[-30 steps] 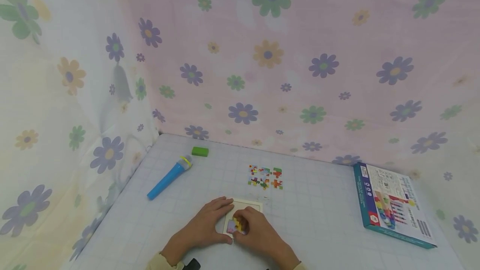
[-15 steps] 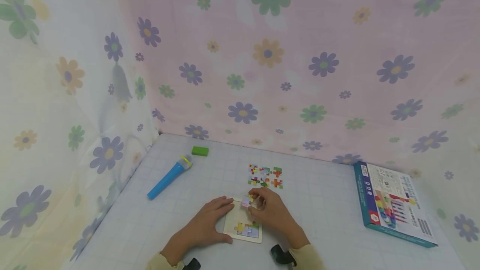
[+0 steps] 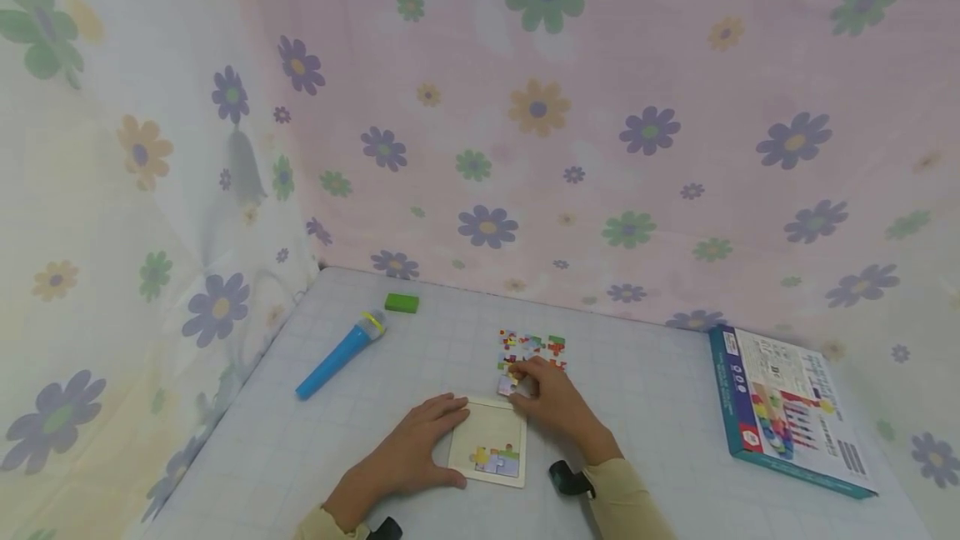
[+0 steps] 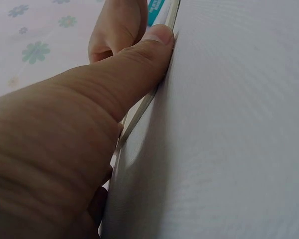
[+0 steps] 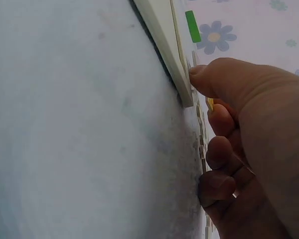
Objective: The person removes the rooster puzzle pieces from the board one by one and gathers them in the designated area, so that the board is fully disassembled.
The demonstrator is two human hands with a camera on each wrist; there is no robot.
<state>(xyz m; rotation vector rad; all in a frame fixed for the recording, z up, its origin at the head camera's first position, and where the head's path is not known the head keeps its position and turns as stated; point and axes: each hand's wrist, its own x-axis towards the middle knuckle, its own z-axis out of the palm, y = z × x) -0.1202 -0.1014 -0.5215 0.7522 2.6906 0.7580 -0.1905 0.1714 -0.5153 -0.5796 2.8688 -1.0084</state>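
A light wooden puzzle tray [image 3: 467, 430] lies before me, with a few joined jigsaw pieces [image 3: 497, 462] in its lower right corner. My left hand [image 3: 401, 455] spreads along the tray's left side, fingers at the upper corner and thumb near the bottom edge. In the left wrist view its thumb [image 4: 149, 45] lies against the tray's rim. My right hand [image 3: 561, 403] pinches a lilac-and-yellow jigsaw piece [image 3: 507, 385] just past the tray's far edge. Loose jigsaw pieces [image 3: 531, 343] lie in two rows beyond, the nearer row partly hidden by this hand.
A blue toy microphone [image 3: 337, 361] lies to the left, with a green block [image 3: 401, 303] behind it. At the right stands a flat teal box [image 3: 795, 415], lying face up. Flowered cloth [image 3: 487, 148] hangs along the table's back and sides.
My right hand has lifted the jigsaw piece from the tray's lower left and carried it away from me to the loose pieces, uncovering the joined pieces. My left hand has stayed put.
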